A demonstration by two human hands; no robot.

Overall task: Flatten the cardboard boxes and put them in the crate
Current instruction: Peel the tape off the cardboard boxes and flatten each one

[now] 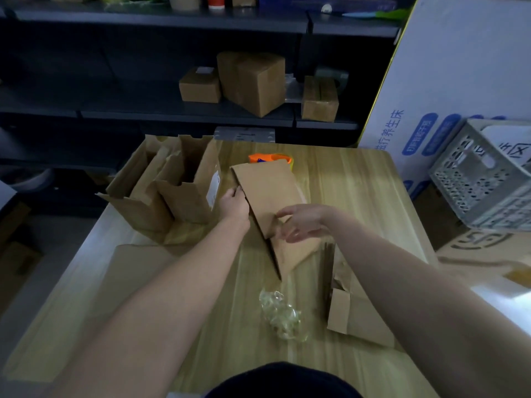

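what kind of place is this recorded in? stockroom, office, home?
Likely a stockroom or packing area: dark metal shelving holding sealed cardboard boxes, a wooden table where the left hand grips a partly flattened box, and a grey plastic crate at the right.

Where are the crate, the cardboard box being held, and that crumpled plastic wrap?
crate [471, 179], head view, on its perforated grey side wall.
cardboard box [270, 191], head view, on its broad upper face.
plastic wrap [280, 314], head view, on the middle of the clear crumpled wad.
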